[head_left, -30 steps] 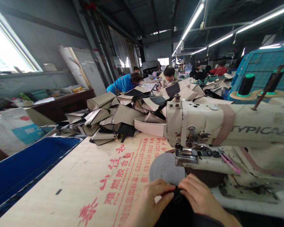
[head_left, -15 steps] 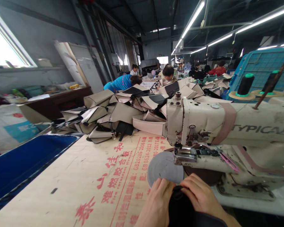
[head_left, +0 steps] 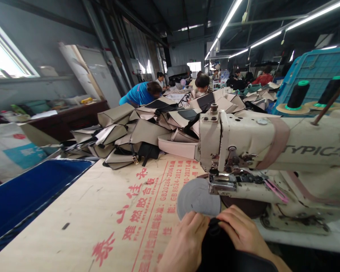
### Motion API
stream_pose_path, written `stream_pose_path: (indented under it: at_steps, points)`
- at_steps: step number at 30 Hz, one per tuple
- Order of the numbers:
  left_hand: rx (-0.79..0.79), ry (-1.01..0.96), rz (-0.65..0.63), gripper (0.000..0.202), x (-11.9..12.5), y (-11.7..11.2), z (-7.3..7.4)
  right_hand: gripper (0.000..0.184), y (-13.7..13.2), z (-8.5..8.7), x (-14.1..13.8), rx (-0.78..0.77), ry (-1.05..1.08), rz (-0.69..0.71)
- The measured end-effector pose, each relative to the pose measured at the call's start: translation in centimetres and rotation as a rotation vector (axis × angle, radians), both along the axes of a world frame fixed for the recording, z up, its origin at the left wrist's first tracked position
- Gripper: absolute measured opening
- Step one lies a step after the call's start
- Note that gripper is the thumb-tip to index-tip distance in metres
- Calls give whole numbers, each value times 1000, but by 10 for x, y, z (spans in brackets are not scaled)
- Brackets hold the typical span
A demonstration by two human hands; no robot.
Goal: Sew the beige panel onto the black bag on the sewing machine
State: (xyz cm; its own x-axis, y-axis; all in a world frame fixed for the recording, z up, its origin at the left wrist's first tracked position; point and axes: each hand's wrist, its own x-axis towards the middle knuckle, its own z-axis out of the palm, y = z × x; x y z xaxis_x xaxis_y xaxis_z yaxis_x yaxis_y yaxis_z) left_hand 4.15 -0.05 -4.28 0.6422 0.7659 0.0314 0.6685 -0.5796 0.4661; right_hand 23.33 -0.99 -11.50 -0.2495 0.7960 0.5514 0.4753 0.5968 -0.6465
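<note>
At the bottom of the view, my left hand and my right hand both pinch the top of a black fabric piece held between them, fingers closed on it. Just beyond my fingers a grey round disc lies on the wooden board with red printed characters. Over the disc hangs the needle head of the cream sewing machine, whose arm runs off to the right.
A heap of beige and black bag parts lies at the far end of the board. A blue bin sits at the left. Black thread cones and a blue crate stand behind the machine. Other people work further back.
My hands stay closed on the black piece and have barely shifted. The view has tilted slightly, so the machine and the pile sit a little lower and to the left.
</note>
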Motion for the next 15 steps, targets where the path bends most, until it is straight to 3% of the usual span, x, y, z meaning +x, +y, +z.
stream_pose_path:
  at_steps: [9,15]
  points:
    - [-119,-57,-64,26,5,18,15,22,7,14,14,-100,-142,144]
    - [-211,-211,15,24,3,18,11,17,7,8,10,-30,-212,58]
